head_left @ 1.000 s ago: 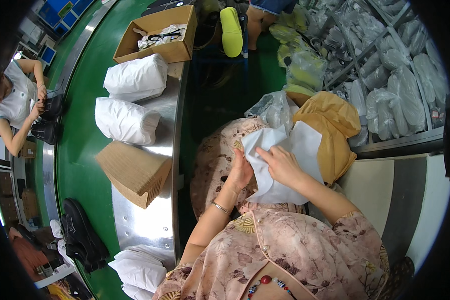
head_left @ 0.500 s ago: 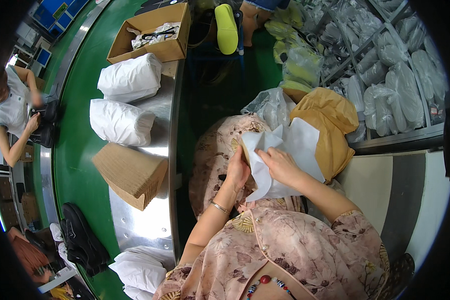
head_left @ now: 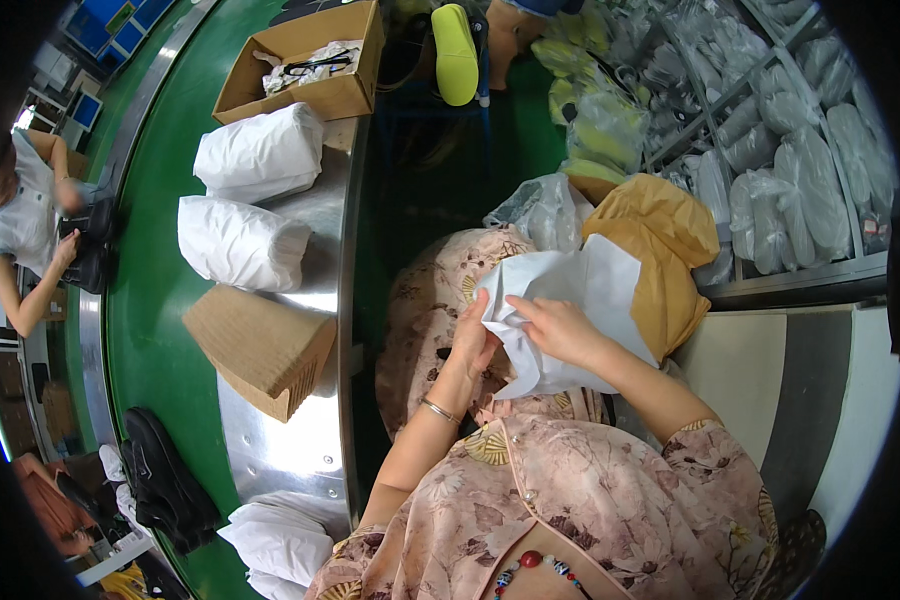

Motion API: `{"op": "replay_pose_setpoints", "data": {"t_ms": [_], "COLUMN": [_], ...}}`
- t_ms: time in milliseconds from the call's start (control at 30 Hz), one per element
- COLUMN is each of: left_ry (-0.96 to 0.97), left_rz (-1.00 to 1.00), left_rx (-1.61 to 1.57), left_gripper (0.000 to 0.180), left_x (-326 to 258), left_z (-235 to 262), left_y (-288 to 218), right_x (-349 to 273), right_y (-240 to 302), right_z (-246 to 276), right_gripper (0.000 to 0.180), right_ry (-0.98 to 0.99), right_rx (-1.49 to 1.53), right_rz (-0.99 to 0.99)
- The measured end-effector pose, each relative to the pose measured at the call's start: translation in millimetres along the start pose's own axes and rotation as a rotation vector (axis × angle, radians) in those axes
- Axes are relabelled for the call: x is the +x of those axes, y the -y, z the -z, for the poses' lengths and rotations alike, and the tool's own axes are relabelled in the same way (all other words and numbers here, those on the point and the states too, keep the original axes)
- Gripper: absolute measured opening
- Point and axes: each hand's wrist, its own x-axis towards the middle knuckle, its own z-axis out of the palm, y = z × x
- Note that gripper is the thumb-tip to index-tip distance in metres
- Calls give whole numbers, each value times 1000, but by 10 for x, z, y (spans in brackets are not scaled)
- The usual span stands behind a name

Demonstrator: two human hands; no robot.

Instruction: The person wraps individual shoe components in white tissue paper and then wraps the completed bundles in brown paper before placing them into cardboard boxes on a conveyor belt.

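Note:
A crinkled sheet of white paper point(head_left: 616, 287) lies over my lap, with several folds near my fingers. My left hand point(head_left: 475, 338) is closed on the sheet's left edge, thumb on top. Just to its right, the closed fingers of my right hand point(head_left: 558, 328) pinch a crease of the same sheet. Whether anything is wrapped inside the paper cannot be seen. Right behind the sheet is a large tan paper bag point(head_left: 660, 225), crumpled at its top, beside a clear plastic bag point(head_left: 540, 212).
On the metal-edged bench point(head_left: 300, 440) at left stand white-wrapped bundles point(head_left: 242, 245), a folded brown cardboard piece point(head_left: 255, 345) and an open carton point(head_left: 305, 95). Black shoes point(head_left: 160, 480) rest on the green belt. Bagged soles point(head_left: 785, 190) fill a rack at right. A co-worker point(head_left: 35, 215) handles dark shoes.
The paper's upper left part has been folded down flatter, covering the tan edge that showed by my left fingers. Both hands stay in nearly the same place.

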Motion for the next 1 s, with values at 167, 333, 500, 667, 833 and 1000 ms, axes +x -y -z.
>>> {"op": "replay_pose_setpoints", "data": {"t_ms": [167,333,500,667,833,1000], "left_ry": [-51,-17,-10,43,26,83], "left_rz": [-122,-204,-290,-334,-315,-334], "left_rx": [-118,-34,16,41,2,42], "left_gripper": [43,42,36,41,51,52], "left_x": [37,59,-72,-118,-140,-166], "left_z": [18,-65,-258,-372,-226,-215], "left_y": [-31,-111,-282,-328,-269,-302], "right_x": [-296,-566,-276,80,245,233], "right_y": [272,364,542,152,-56,-359], "right_z": [478,513,810,354,167,12], "right_gripper": [44,42,44,54,63,71], "right_ry": [76,205,-149,-119,-38,-19], "right_rx": [-106,-187,-196,-94,135,557], "right_rz": [-76,-181,-14,25,-83,-148]}}
